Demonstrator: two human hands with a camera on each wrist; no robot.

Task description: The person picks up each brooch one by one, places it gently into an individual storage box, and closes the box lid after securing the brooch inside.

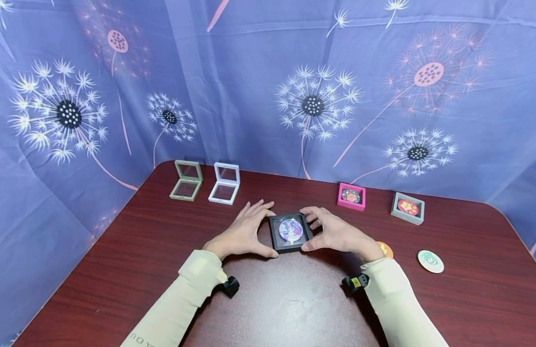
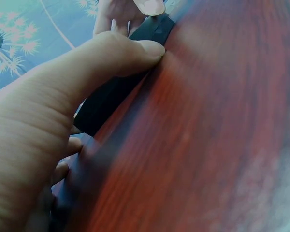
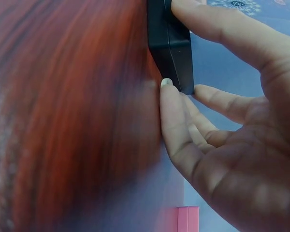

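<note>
A black square display frame [image 1: 276, 246] lies closed on the table, with a round purple badge [image 1: 290, 230] showing through its clear window. My left hand [image 1: 244, 233] pinches its left side, thumb at the near corner and index finger at the far one; the left wrist view shows that thumb [image 2: 130, 53] against the dark edge. On the opposite side my right hand [image 1: 337, 231] grips the frame between thumb and fingers. Seen from the right wrist, the fingers [image 3: 176, 121] touch the frame's corner [image 3: 176, 58]. The frame's underside is hidden.
At the back left stand an open green frame [image 1: 185, 189] and an open white frame [image 1: 224, 193]. A pink frame [image 1: 351, 206] and a grey frame [image 1: 407, 218], each with a badge, are at the back right. An orange badge [image 1: 385, 249] and a white-green badge [image 1: 430, 261] lie nearer.
</note>
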